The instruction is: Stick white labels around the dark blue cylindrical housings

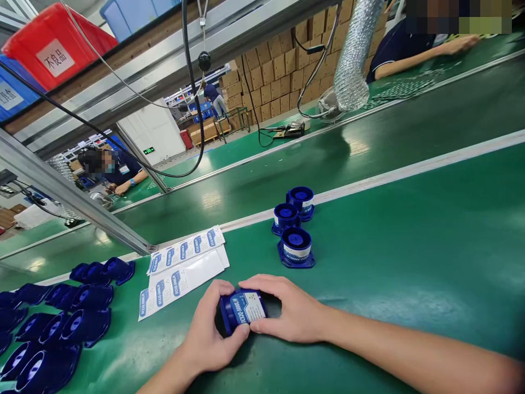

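Between my two hands is a dark blue plastic buzzer housing, turned on its side with a blue and white label facing me. My left hand wraps its left side, thumb at the label's lower edge. My right hand grips the other side, fingers along the top and thumb near the lower label corner. Sheets of printed labels lie just beyond my left hand, some of the backing bare. Past my right hand stand three labelled blue housings, upright and close together.
Several unlabelled blue housings sit in rows at the left of the green table. A metal post rises at the table's back edge. Overhead, a shelf holds a red bin, with a black cable hanging down. Co-workers sit across the belt.
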`<state>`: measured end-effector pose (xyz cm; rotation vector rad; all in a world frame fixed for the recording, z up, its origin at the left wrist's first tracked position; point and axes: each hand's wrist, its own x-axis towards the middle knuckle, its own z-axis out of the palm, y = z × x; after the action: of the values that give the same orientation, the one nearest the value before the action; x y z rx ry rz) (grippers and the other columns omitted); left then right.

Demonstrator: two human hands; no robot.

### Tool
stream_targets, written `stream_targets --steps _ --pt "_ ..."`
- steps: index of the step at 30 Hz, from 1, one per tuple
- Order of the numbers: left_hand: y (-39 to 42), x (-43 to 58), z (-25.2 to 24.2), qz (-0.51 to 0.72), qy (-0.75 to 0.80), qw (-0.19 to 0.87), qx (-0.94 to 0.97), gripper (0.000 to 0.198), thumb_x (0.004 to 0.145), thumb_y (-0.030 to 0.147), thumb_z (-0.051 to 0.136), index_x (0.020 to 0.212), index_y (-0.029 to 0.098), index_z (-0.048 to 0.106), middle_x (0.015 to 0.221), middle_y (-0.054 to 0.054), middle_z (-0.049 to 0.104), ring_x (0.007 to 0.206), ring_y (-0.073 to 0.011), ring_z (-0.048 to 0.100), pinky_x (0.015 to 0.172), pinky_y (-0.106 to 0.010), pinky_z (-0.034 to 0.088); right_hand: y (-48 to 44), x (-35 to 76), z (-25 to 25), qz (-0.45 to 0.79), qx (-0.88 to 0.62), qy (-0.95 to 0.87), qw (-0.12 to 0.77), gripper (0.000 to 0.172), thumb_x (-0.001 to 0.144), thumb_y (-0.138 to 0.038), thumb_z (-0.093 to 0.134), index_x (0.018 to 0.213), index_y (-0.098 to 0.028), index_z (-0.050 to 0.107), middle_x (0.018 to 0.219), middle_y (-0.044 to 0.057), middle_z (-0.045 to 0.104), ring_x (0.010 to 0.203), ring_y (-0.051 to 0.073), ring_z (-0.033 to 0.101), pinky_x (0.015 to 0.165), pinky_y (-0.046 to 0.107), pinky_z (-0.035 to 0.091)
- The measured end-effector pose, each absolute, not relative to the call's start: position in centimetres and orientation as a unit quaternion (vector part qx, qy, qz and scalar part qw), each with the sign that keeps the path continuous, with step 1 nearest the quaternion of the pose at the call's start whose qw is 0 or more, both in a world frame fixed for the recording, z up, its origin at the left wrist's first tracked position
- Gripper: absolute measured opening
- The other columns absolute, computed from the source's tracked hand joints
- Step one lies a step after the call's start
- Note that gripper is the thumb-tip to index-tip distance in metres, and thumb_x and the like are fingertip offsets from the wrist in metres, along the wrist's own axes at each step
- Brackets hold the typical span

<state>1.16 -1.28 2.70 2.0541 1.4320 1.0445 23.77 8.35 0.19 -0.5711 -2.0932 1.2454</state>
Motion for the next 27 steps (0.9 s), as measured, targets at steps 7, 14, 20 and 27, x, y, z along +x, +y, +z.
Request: stream_targets --steps 7,14,20,27 --pt "-1.3 1.6 2.8 0.406 0.461 0.186 0.767 0.05 0.082 0.022 0.08 0.123 0.028 0.053 0.117 -0.009 0.065 0.108 -0.0283 0.067 0.092 -0.044 0.056 7.9 23.5 0.1 0.524 -0.202 -0.752 0.345 0.054 0.063 -0.033 0.096 0.112 -0.02 0.075 0.11 0.009 0.074 0.103 0.033 0.071 0.094 0.046 0.055" --pt "-1.3 1.6 2.9 0.421 0.461 0.195 0.757 0.048 0.081 0.026 0.085 0.12 0.028 0.056 0.116 -0.009 0.068 0.105 -0.0287 0.07 0.089 -0.044 0.057 7.9 23.5 0.6 0.533 -0.211 -0.748 0.334 0.054 0.064 -0.04 0.097 0.109 -0.02 0.076 0.101 0.006 0.071 0.093 0.029 0.07 0.085 0.041 0.055" --pt "-1.3 1.8 3.1 0.434 0.444 0.193 0.759 0.049 0.082 0.024 0.085 0.121 0.029 0.057 0.116 -0.009 0.069 0.102 -0.027 0.07 0.087 -0.044 0.058 7.6 23.8 0.7 0.503 -0.19 -0.764 0.357 0.051 0.07 -0.039 0.095 0.114 -0.021 0.076 0.102 0.008 0.074 0.094 0.029 0.071 0.086 0.042 0.057" --pt "-1.4 2.2 3.6 0.437 0.481 0.209 0.73 0.016 0.095 0.021 0.071 0.083 0.023 0.06 0.101 -0.006 0.08 0.089 -0.0225 0.071 0.08 -0.038 0.052 6.5 23.5 0.9 0.522 -0.178 -0.76 0.345 0.033 0.072 -0.024 0.091 0.102 -0.023 0.078 0.104 0.006 0.073 0.098 0.028 0.07 0.089 0.041 0.054"
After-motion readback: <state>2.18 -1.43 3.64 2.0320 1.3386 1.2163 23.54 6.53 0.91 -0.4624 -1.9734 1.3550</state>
